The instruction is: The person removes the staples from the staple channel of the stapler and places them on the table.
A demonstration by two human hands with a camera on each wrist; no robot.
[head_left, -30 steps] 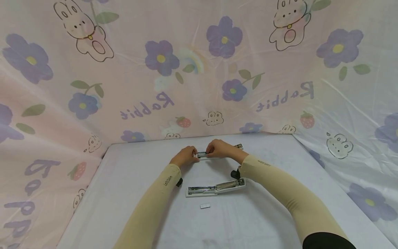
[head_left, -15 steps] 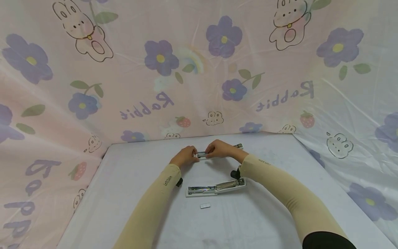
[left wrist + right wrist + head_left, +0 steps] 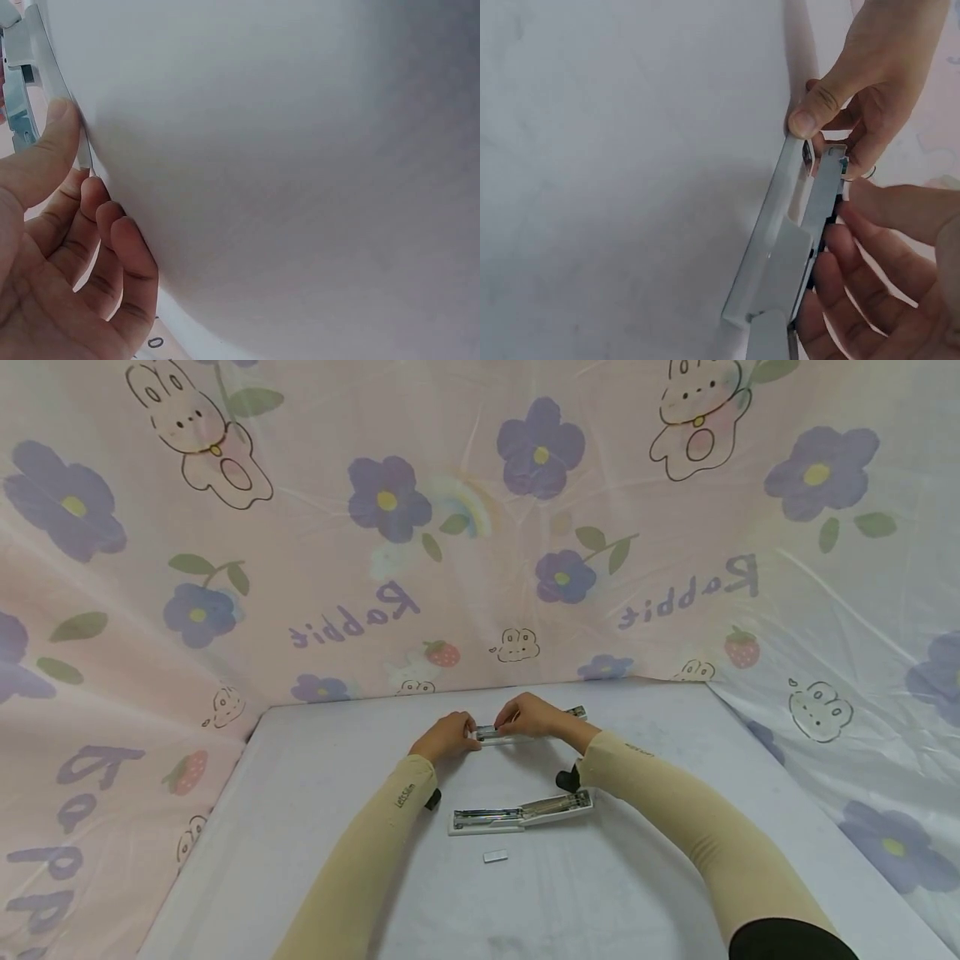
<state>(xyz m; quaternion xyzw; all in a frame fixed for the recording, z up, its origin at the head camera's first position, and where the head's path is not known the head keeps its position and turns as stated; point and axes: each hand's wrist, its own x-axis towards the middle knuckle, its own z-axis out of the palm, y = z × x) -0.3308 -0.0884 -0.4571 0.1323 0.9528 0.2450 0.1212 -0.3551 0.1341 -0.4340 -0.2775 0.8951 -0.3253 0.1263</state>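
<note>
An opened white stapler (image 3: pixel 486 742) lies at the far middle of the table. My left hand (image 3: pixel 447 735) grips the end of its base, with the thumb on the near side in the left wrist view. My right hand (image 3: pixel 531 717) is bent over the metal magazine (image 3: pixel 826 184), thumb and fingertips pinching at its far side; whether a small piece sits between them is hidden. Nearer to me lies a second opened stapler (image 3: pixel 487 821), its lid tilted back to the right. A short strip of staples (image 3: pixel 495 857) lies in front of it.
A white cloth covers the table (image 3: pixel 315 852). Behind it hangs a patterned curtain (image 3: pixel 465 577) with flowers and rabbits, also along both sides. A black wrist strap piece (image 3: pixel 567 779) hangs beneath my right forearm, just above the second stapler.
My right hand shifts very slightly along the magazine of the far stapler, uncovering a little more of it. The left hand, the near stapler and the staple strip stay put.
</note>
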